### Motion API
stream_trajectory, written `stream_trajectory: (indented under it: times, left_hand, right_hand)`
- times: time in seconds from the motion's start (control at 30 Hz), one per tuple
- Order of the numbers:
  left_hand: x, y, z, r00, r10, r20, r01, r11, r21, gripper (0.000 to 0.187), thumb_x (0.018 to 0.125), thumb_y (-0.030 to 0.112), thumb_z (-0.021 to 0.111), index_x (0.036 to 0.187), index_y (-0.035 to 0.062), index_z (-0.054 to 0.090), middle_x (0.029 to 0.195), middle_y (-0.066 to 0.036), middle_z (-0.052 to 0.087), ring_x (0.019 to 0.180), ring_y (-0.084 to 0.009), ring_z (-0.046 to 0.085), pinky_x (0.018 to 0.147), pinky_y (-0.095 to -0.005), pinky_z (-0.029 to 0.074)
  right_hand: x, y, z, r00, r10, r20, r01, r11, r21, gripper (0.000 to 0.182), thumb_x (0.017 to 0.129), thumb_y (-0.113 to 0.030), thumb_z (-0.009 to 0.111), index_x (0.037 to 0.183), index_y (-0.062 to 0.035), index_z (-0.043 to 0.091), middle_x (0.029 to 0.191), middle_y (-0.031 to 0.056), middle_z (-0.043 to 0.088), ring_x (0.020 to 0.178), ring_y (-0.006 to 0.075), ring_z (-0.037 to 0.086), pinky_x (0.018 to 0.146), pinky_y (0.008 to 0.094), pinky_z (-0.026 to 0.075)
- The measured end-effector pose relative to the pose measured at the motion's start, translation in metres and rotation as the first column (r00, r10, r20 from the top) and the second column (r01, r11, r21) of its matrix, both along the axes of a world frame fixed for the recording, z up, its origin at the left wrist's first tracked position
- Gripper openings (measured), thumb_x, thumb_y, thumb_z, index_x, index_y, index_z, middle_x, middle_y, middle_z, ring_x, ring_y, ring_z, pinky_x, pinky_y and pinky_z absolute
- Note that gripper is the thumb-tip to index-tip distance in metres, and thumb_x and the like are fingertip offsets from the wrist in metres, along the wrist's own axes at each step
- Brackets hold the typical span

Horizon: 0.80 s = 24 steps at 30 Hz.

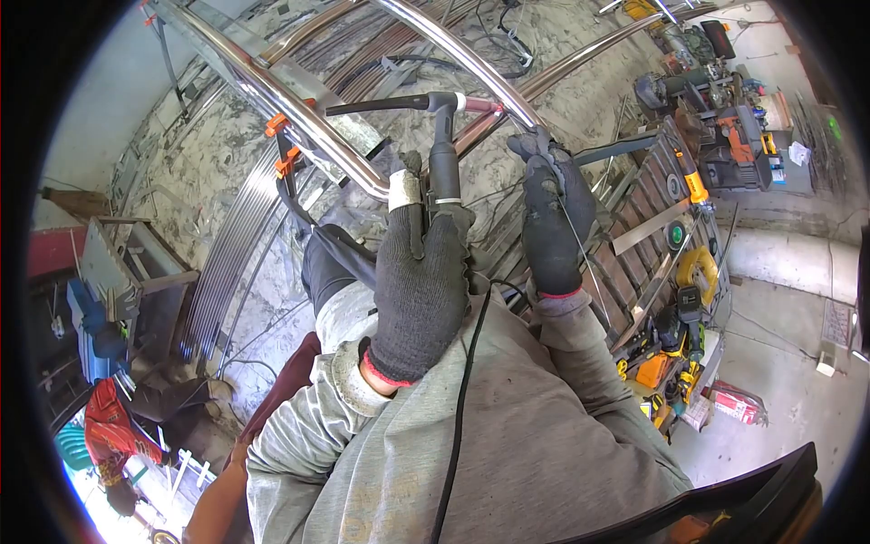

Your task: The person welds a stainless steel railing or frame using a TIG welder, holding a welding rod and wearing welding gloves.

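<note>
My left hand [421,290], in a dark knit glove with a white wrap around one finger, is closed around the handle of a black welding torch [444,150]. The torch's pink nozzle [478,104] points right, its tip close to a shiny metal tube [462,54]. In my right hand [555,218], also gloved, a thin metal rod [582,249] is pinched between fingers and thumb, its tail hanging down past the wrist. Those fingertips are right by the tube's lower end. Left of the torch, a second polished tube [335,150] ends near my left fingertips.
Orange clamps [288,161] grip the frame at left. A slatted bench [625,263] on the right carries a yellow-handled tool [693,181] and several power tools. Long metal tubes [231,245] lie on the floor. A person's bare arm [217,494] is close at lower left; another person in red [118,426] is beyond.
</note>
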<state>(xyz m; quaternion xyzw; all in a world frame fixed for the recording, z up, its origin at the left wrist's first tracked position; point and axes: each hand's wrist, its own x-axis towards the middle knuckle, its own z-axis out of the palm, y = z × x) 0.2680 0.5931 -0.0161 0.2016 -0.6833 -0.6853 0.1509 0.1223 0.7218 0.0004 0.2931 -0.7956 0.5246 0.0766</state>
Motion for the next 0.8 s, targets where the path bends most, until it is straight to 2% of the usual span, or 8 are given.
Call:
stream_trajectory:
  times: [0.07, 0.13, 0.27, 0.33, 0.6, 0.67, 0.7, 0.8]
  left_hand:
    - [-0.002, -0.003, 0.007, 0.999, -0.032, -0.005, 0.03, 0.973, -0.227, 0.059, 0.112, 0.022, 0.057, 0.164, 0.0051, 0.035, 0.109, -0.008, 0.067, 0.071, -0.0102, 0.07, 0.049, -0.023, 0.057]
    - [0.0, -0.002, 0.029, 0.998, -0.035, 0.044, 0.016, 0.928, 0.373, 0.056, 0.112, 0.022, 0.056, 0.162, 0.0052, 0.038, 0.109, -0.008, 0.068, 0.071, -0.0102, 0.07, 0.05, -0.0232, 0.057]
    - [-0.003, -0.003, 0.046, 0.996, 0.026, 0.089, -0.062, 0.9, 0.432, 0.055, 0.113, 0.023, 0.056, 0.161, 0.0049, 0.038, 0.108, -0.008, 0.068, 0.071, -0.01, 0.069, 0.051, -0.0235, 0.057]
    - [-0.002, -0.003, 0.037, 0.999, -0.002, 0.032, -0.009, 0.945, 0.326, 0.058, 0.113, 0.022, 0.056, 0.164, 0.0057, 0.035, 0.109, -0.007, 0.068, 0.07, -0.0098, 0.068, 0.052, -0.0236, 0.057]
    - [-0.007, 0.0, 0.049, 0.987, 0.015, 0.161, -0.095, 0.862, 0.497, 0.051, 0.114, 0.024, 0.055, 0.16, 0.0052, 0.041, 0.108, -0.009, 0.07, 0.071, -0.0096, 0.069, 0.054, -0.024, 0.059]
    - [-0.007, 0.008, 0.026, 0.974, 0.173, -0.149, -0.087, 0.884, 0.458, 0.041, 0.116, 0.026, 0.053, 0.151, 0.0054, 0.051, 0.107, -0.01, 0.071, 0.071, -0.0108, 0.071, 0.056, -0.0263, 0.062]
    - [-0.002, 0.004, 0.023, 0.979, 0.128, -0.16, 0.037, 0.657, 0.753, 0.079, 0.107, -0.001, 0.058, 0.175, 0.0148, 0.019, 0.119, -0.009, 0.061, 0.087, -0.0139, 0.067, 0.075, -0.0244, 0.062]
    - [-0.004, 0.0, 0.025, 0.968, 0.16, -0.191, 0.091, 0.487, 0.869, 0.071, 0.109, 0.0, 0.056, 0.172, 0.0149, 0.027, 0.122, -0.008, 0.06, 0.088, -0.0148, 0.069, 0.072, -0.0266, 0.065]
  right_hand:
    - [0.0, 0.001, 0.0, 1.0, -0.003, 0.029, 0.003, 1.0, -0.009, 0.039, 0.111, -0.012, 0.06, 0.146, 0.0049, 0.064, 0.127, 0.012, 0.079, 0.108, 0.0135, 0.067, 0.095, 0.0319, 0.053]
    - [0.0, 0.002, 0.0, 0.999, -0.004, 0.034, 0.003, 1.0, 0.012, 0.04, 0.111, -0.011, 0.06, 0.147, 0.0054, 0.062, 0.127, 0.0128, 0.079, 0.108, 0.0132, 0.067, 0.094, 0.0309, 0.052]
    - [0.002, 0.0, 0.002, 0.997, -0.006, 0.076, 0.005, 1.0, 0.009, 0.04, 0.111, -0.011, 0.059, 0.147, 0.0058, 0.062, 0.127, 0.0137, 0.079, 0.11, 0.0139, 0.067, 0.097, 0.0318, 0.053]
    - [0.002, -0.006, 0.002, 1.0, -0.014, -0.005, 0.013, 0.995, -0.098, 0.026, 0.111, -0.015, 0.06, 0.125, 0.0021, 0.074, 0.104, 0.0092, 0.077, 0.074, 0.0111, 0.061, 0.068, 0.0304, 0.051]
    - [-0.001, 0.001, -0.008, 0.998, 0.007, -0.058, -0.011, 0.997, -0.073, 0.028, 0.109, -0.014, 0.061, 0.128, 0.0031, 0.072, 0.1, 0.0063, 0.072, 0.075, 0.0085, 0.058, 0.066, 0.0273, 0.048]
    - [0.001, 0.001, -0.015, 0.997, -0.07, 0.031, 0.074, 0.99, -0.123, 0.031, 0.106, -0.011, 0.059, 0.132, 0.0044, 0.069, 0.108, 0.0108, 0.074, 0.082, 0.011, 0.064, 0.069, 0.0287, 0.052]
    - [0.007, 0.001, -0.005, 0.995, -0.053, 0.086, 0.062, 0.992, -0.114, 0.037, 0.103, -0.005, 0.056, 0.137, 0.0057, 0.066, 0.116, 0.0139, 0.075, 0.09, 0.0131, 0.068, 0.073, 0.0296, 0.055]
    - [0.003, 0.003, -0.005, 0.996, -0.036, -0.078, 0.036, 0.999, 0.005, 0.04, 0.103, -0.004, 0.055, 0.14, 0.0053, 0.065, 0.121, 0.0132, 0.076, 0.093, 0.0124, 0.068, 0.077, 0.0285, 0.056]
